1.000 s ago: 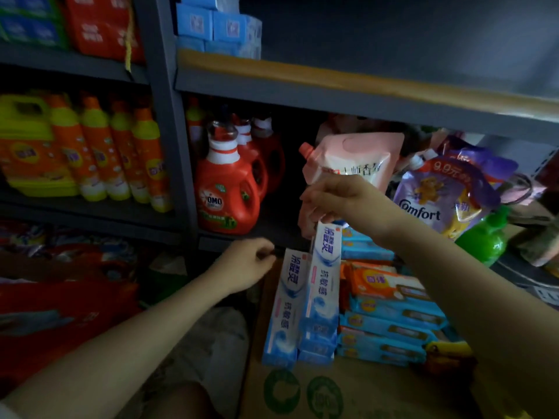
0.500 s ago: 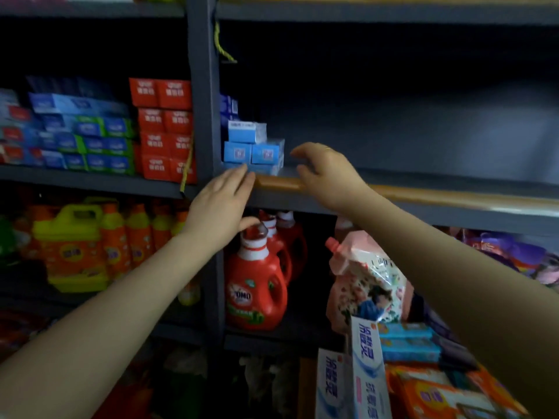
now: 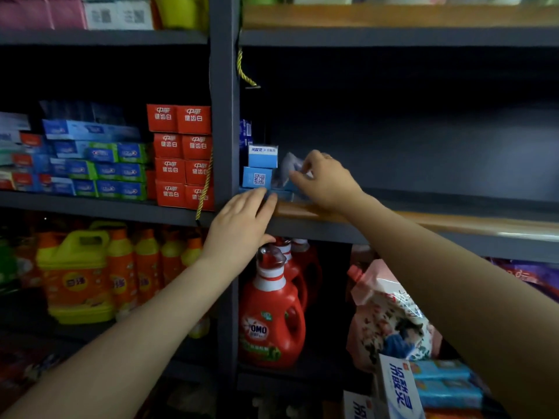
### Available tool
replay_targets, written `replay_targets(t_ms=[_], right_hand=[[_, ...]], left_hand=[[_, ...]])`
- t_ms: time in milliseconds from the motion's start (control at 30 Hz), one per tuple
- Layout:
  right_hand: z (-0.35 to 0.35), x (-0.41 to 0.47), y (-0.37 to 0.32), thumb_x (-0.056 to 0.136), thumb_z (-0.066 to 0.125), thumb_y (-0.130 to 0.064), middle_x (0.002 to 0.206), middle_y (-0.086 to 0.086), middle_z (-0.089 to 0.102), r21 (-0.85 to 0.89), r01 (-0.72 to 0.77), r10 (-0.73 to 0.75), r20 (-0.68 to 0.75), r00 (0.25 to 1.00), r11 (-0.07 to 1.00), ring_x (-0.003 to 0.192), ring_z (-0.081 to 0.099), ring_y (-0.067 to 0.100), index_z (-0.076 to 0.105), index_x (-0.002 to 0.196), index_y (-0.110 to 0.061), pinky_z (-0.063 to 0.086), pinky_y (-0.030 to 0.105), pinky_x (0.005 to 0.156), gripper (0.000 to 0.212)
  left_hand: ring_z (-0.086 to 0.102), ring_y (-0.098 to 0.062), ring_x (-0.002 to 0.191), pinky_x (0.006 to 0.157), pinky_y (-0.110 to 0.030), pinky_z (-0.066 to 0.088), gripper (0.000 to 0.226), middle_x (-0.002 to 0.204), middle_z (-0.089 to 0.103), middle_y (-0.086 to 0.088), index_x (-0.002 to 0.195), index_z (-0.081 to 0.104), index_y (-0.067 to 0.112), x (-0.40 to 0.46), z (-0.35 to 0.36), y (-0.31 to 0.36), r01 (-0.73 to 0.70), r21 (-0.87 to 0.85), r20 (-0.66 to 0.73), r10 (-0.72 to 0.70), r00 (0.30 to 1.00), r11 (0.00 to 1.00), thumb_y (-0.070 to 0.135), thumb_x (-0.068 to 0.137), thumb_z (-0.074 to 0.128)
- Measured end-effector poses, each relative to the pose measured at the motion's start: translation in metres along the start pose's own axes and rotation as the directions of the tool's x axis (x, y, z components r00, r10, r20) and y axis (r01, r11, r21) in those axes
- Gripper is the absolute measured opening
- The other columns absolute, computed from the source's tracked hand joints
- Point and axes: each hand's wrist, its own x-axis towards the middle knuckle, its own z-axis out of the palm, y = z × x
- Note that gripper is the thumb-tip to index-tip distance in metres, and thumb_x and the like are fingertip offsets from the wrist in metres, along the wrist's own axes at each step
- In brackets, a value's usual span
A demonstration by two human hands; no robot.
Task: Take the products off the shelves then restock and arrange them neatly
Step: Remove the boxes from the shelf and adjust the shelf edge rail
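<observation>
A small stack of blue toothpaste boxes stands at the left end of the mostly bare middle shelf. My right hand is up on that shelf and pinches a blurred, tilted blue box just right of the stack. My left hand lies flat over the shelf's front edge, fingers straight and touching the lowest blue box. More toothpaste boxes stand in a carton at the bottom right.
Red toothpaste boxes and blue-green ones fill the left bay. Below are orange detergent bottles, red OMO jugs and a pink refill pouch. A grey upright post divides the bays.
My view rose from the carton to the middle shelf. Both hands went up to it; my right hand moved in from the shelf edge and took hold of a blue box.
</observation>
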Motion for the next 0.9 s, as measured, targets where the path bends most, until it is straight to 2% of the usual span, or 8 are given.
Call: replay_targets(t_ms=[100, 267, 500, 633, 667, 733, 800, 900], right_hand=[[0.001, 0.014, -0.001, 0.083, 0.058, -0.054, 0.114, 0.007, 0.053, 0.181, -0.258, 0.233, 0.148, 0.961, 0.949, 0.098, 0.054, 0.022, 0.044, 0.124, -0.007, 0.047, 0.034, 0.075, 0.063], [0.01, 0.033, 0.002, 0.086, 0.06, -0.031, 0.112, 0.014, 0.057, 0.357, -0.53, 0.449, 0.287, 0.846, 0.77, 0.098, 0.06, 0.028, 0.041, 0.128, -0.001, 0.053, 0.036, 0.08, 0.055], [-0.05, -0.005, 0.009, 0.091, 0.038, -0.02, 0.079, 0.01, 0.042, 0.736, -0.413, 0.502, 0.115, 0.857, 0.536, 0.068, 0.042, 0.023, 0.044, 0.084, -0.008, 0.034, 0.03, 0.063, 0.014], [-0.072, -0.075, 0.014, 0.065, 0.042, -0.028, 0.094, 0.001, 0.038, 0.838, -0.361, 0.509, 0.119, 0.853, 0.409, 0.083, 0.043, 0.025, 0.05, 0.094, 0.006, 0.031, 0.038, 0.068, 0.046], [-0.07, -0.094, 0.019, 0.07, 0.043, -0.026, 0.122, 0.036, 0.043, 0.852, -0.365, 0.502, 0.145, 0.853, 0.374, 0.083, 0.045, 0.026, 0.053, 0.099, 0.006, 0.034, 0.038, 0.067, 0.044], [-0.061, -0.131, 0.027, 0.084, 0.039, -0.019, 0.086, 0.02, 0.057, 0.88, -0.385, 0.448, 0.235, 0.862, 0.279, 0.076, 0.051, 0.029, 0.06, 0.096, -0.008, 0.039, 0.035, 0.063, 0.027], [-0.051, -0.159, 0.037, 0.079, 0.04, -0.018, 0.089, 0.017, 0.058, 0.873, -0.388, 0.37, 0.27, 0.889, 0.295, 0.072, 0.052, 0.029, 0.061, 0.1, -0.013, 0.039, 0.035, 0.06, 0.03], [-0.036, -0.189, 0.056, 0.06, 0.041, -0.017, 0.099, 0.01, 0.06, 0.824, -0.385, 0.232, 0.313, 0.921, 0.416, 0.08, 0.055, 0.023, 0.057, 0.114, -0.015, 0.044, 0.029, 0.059, 0.056]], left_hand=[[0.062, -0.039, 0.101, 0.083, -0.048, 0.051, 0.082, 0.114, 0.061, -0.023, 0.117, 0.061, 0.002, -0.001, 0.001, -0.001, -0.004, -0.008, 0.015, 0.004, 1.0, 1.0, 0.031, 0.046, 0.09], [0.062, -0.04, 0.1, 0.081, -0.049, 0.051, 0.079, 0.113, 0.061, -0.023, 0.116, 0.062, 0.004, 0.0, 0.003, -0.002, -0.005, -0.008, 0.009, 0.005, 1.0, 1.0, 0.03, 0.046, 0.09], [0.059, -0.043, 0.104, 0.083, -0.052, 0.05, 0.079, 0.12, 0.058, -0.024, 0.122, 0.059, 0.006, 0.001, -0.004, 0.001, 0.044, -0.029, 0.065, -0.042, 0.997, 0.999, 0.027, 0.052, 0.089], [0.018, -0.03, 0.141, 0.112, -0.04, 0.022, 0.07, 0.154, 0.018, -0.013, 0.145, 0.027, 0.016, -0.001, -0.015, 0.024, 0.171, -0.19, 0.123, -0.149, 0.981, 0.967, 0.029, 0.086, 0.063], [0.013, -0.026, 0.142, 0.114, -0.036, 0.016, 0.069, 0.155, 0.015, -0.009, 0.146, 0.027, 0.016, -0.001, -0.019, 0.035, 0.212, -0.313, 0.127, -0.18, 0.975, 0.926, 0.03, 0.088, 0.061], [0.024, -0.019, 0.139, 0.112, -0.032, 0.019, 0.064, 0.15, 0.028, -0.004, 0.142, 0.035, 0.015, -0.002, -0.031, 0.065, 0.29, -0.657, 0.124, -0.28, 0.952, 0.696, 0.034, 0.086, 0.061], [0.046, -0.012, 0.125, 0.109, -0.034, 0.033, 0.058, 0.132, 0.052, 0.004, 0.135, 0.042, 0.02, -0.003, -0.045, 0.097, 0.391, -0.906, 0.323, -0.332, 0.886, 0.163, 0.042, 0.085, 0.06], [0.062, -0.017, 0.105, 0.096, -0.041, 0.048, 0.039, 0.112, 0.066, -0.001, 0.125, 0.05, 0.019, -0.011, -0.046, 0.133, 0.456, -0.819, 0.56, -0.313, 0.767, -0.349, 0.036, 0.09, 0.055]])
